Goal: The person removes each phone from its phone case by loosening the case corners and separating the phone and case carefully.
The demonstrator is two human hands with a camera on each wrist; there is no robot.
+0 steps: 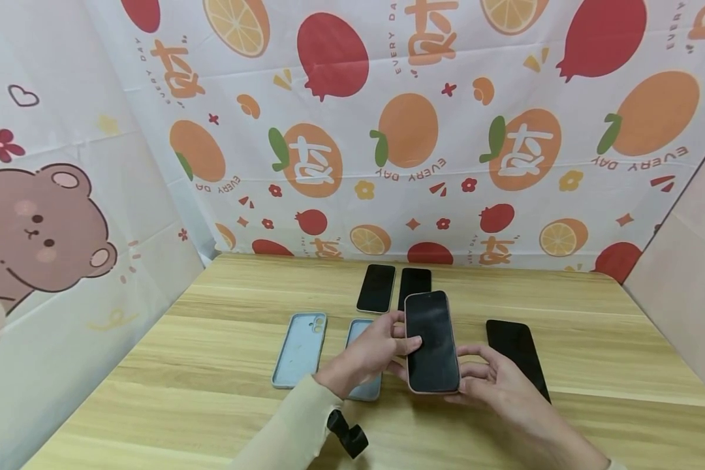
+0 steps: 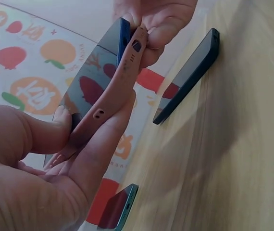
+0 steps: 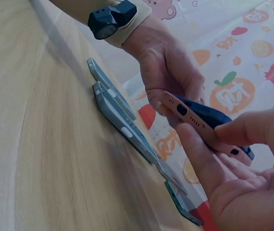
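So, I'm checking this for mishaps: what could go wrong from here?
In the left wrist view, the held phone stands out of its pink case at one end, so it might pop loose and drop onto the table. Another black phone lies close beyond the right hand, which could brush it.

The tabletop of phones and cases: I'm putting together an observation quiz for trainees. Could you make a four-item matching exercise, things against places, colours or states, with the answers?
Column one
1. Pink case
2. Leftmost case on the table
3. Rightmost phone on the table
4. Black wrist device

Column two
A. Partly hidden by the right hand in the head view
B. At the cuff of the left sleeve
C. Held, with one end of the dark-screened phone standing out of it
D. Light blue

Right pairs: 1-C, 2-D, 3-A, 4-B
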